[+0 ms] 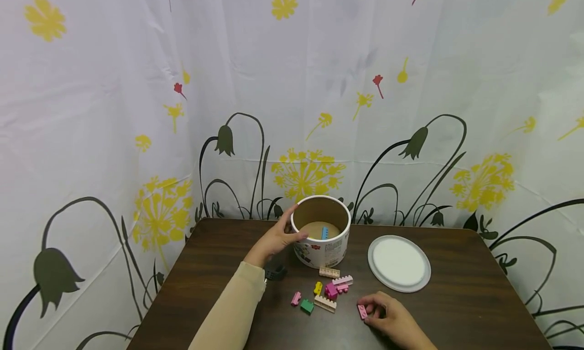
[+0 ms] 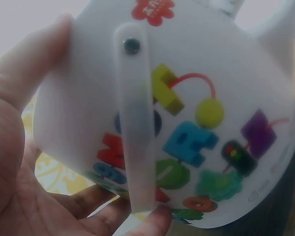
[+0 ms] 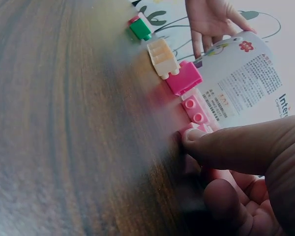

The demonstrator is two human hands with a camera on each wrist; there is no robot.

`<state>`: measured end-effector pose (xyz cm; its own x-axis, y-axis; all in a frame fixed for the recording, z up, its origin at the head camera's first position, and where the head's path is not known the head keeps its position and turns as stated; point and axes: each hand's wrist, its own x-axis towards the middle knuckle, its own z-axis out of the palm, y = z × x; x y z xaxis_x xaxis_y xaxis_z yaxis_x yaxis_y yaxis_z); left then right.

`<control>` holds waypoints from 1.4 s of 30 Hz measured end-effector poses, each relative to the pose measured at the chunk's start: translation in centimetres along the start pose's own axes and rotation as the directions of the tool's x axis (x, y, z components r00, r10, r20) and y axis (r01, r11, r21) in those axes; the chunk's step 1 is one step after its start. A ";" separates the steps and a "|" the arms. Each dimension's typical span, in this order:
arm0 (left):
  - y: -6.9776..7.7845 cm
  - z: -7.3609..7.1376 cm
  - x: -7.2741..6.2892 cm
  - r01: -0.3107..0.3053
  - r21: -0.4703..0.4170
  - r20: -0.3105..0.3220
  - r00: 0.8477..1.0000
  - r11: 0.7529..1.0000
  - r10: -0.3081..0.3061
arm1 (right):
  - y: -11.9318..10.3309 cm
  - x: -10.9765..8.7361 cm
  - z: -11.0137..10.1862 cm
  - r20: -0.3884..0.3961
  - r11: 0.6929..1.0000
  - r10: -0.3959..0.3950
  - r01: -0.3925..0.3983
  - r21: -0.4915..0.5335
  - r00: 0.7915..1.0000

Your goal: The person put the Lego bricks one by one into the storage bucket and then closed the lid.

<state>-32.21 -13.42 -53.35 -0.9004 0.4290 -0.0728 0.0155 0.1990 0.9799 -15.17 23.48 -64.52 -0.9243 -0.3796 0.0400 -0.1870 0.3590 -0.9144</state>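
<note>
At the near side of the surface (image 1: 470, 309), the right grip (image 1: 388, 314) pinches a pink brick (image 1: 362, 312), just right of the loose bricks (image 1: 331, 290); I'd take this as a brick being picked up or set down, and the next move calls for a firm pinch. Farther off, to the right, lies a round white lid (image 1: 399, 261). Left of that, the left grip (image 1: 279, 237) clasps an upright white bucket (image 1: 335, 253), apparently steadying it. A blue brick (image 1: 325, 233) shows inside; the near wall hides part of the bottom. Behind hangs a flowered curtain (image 1: 292, 76).

head view faces forward-down; both close wrist views share the tub (image 2: 182, 108).
</note>
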 end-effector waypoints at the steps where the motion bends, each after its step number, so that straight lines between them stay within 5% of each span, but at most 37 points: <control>1: -0.1 0.0 -0.1 0.007 -0.008 0.001 1.000 1.000 -0.007 | 0.0 0.0 0.0 0.000 1.000 0.010 -0.010 0.004 1.000; 17: 0.1 0.1 0.3 0.069 -0.120 0.072 0.996 0.990 -0.061 | -0.7 0.8 -0.2 -0.016 0.975 0.182 -0.178 0.134 0.983; 26: -0.3 0.1 0.0 0.068 -0.117 0.050 0.997 0.991 -0.063 | -1.5 2.0 -0.4 -0.005 0.952 0.248 -0.243 0.187 0.969; 34: -0.2 0.3 0.3 0.070 -0.114 0.060 0.996 0.991 -0.064 | -5.2 4.9 -1.9 -0.068 0.981 0.144 -0.133 0.139 0.987; 42: -0.4 0.3 0.3 0.085 -0.106 0.044 0.996 0.991 -0.081 | -8.4 8.1 -1.8 -0.133 0.975 0.111 -0.083 0.204 0.985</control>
<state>-32.38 -13.15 -53.78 -0.8787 0.4497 -0.1600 -0.1075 0.1402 0.9843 -21.70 18.93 -55.74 -0.9754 -0.2201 -0.0089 -0.0379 0.2073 -0.9775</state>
